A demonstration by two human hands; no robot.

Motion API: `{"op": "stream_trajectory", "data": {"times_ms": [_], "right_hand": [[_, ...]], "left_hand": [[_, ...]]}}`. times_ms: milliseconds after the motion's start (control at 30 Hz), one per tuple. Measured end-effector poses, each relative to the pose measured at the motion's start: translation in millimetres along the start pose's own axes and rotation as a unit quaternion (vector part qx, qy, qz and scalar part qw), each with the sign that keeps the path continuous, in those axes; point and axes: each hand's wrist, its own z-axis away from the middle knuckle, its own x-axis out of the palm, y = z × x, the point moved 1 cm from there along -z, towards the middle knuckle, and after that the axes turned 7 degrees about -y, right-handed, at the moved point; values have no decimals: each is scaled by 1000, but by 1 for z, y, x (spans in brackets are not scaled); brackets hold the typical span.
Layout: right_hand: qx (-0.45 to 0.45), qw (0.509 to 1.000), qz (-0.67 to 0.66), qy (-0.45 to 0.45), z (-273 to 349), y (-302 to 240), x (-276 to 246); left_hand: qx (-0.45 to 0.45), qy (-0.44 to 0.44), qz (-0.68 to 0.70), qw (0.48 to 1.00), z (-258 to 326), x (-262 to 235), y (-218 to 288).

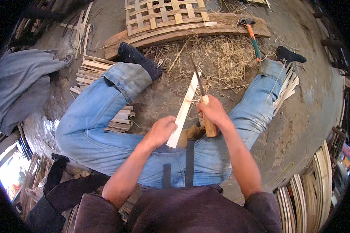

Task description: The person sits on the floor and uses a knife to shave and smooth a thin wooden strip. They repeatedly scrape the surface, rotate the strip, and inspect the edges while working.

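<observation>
Sitting on the floor, left hand (161, 130) is gripping a pale bamboo slat (184, 106) while right hand (212, 110), fist closed on a wooden-handled knife (204, 108), is shaving its edge; steady downward strokes seem needed.

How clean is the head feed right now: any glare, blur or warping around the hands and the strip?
Head view: soft, even daylight; left hand, right hand and the pale bamboo strip are sharp. Head view: the knife blade is thin and dark against the straw. Head view: fisheye bends the edges, with a black rim and a blown-out bright patch at lower left.
</observation>
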Motion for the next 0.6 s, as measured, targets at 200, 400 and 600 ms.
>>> {"op": "stream_trajectory", "data": {"times_ms": [200,400,600], "right_hand": [[11,998,33,-51,-17,10,-12],[-67,998,4,-1,0,16,-19],[-213,927,299,80,51,-26,-45]], "left_hand": [[-137,-117,255,950,-30,21,20],[-92,-137,339,926,-27,27,32],[-43,-164,408,897,20,13,43]]}}
